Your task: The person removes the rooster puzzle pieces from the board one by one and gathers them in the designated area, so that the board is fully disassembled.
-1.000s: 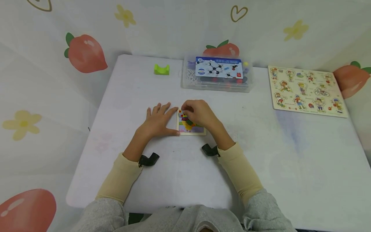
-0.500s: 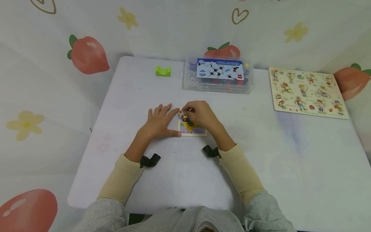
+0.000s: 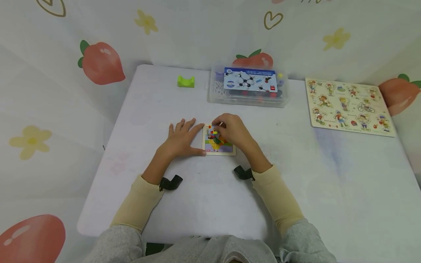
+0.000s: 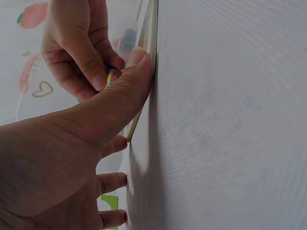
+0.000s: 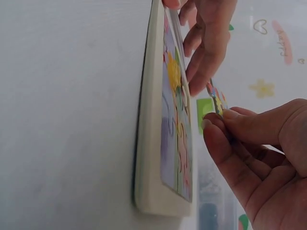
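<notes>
While left hand (image 3: 179,142) lies spread, straight-fingered, against edge of puzzle board (image 5: 152,158) — board flat on bench (image 3: 197,204) — right hand (image 3: 231,129) pinches colourful piece (image 5: 218,98) just above board.

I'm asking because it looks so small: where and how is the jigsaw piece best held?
Probably by its right edge, pinched from the right, as the right hand does. The jigsaw piece is thin, flat and off the puzzle board, so an edge pinch should leave its other edges free. The left hand rests at the board's left edge, making the right side the freer approach.
</notes>
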Demonstrator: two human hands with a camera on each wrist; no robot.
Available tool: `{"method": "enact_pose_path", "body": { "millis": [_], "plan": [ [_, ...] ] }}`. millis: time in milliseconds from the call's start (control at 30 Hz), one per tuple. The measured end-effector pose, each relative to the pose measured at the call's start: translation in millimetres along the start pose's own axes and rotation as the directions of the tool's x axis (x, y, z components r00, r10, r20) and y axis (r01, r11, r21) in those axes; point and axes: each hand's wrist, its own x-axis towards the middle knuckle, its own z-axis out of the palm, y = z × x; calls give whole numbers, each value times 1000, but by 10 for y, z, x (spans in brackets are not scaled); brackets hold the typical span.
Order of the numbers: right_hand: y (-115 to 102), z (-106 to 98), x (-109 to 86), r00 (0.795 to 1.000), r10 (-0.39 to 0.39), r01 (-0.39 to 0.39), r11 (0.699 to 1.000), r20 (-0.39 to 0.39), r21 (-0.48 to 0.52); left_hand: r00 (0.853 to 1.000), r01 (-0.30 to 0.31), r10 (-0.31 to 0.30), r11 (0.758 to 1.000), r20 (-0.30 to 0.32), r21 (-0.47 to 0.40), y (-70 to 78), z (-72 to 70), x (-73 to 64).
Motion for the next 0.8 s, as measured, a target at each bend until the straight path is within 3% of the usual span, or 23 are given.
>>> {"method": "enact_pose_path", "body": {
  "millis": [800],
  "plan": [
    [249, -178, -160, 996, 57, -59, 998, -73, -34, 1000, 8, -8, 1000, 7, -3, 13, 5, 3]
  ]
}}
